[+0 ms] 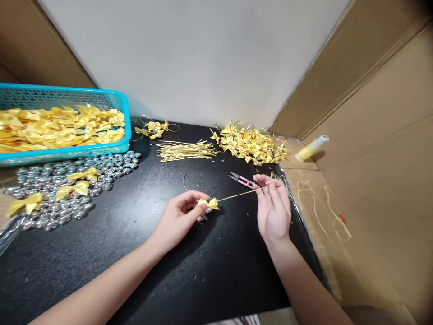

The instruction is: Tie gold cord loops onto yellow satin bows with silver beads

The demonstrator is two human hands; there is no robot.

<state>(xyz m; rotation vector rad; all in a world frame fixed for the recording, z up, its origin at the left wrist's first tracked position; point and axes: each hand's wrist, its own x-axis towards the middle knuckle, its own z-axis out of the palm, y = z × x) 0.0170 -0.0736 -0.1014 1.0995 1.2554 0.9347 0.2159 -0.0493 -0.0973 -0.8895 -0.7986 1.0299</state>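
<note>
My left hand pinches a small yellow ribbon bow just above the black table. A thin gold wire runs from the bow to the right, and my right hand pinches its far end between the fingertips. Pink snips lie on the table just beyond my right hand. A second curved piece of wire lies behind my left hand.
A teal basket of yellow ribbon pieces stands at the back left. Several silver beads with a few bows lie in front of it. A bundle of gold wires, a heap of finished bows, a thread spool and cardboard walls lie behind and right.
</note>
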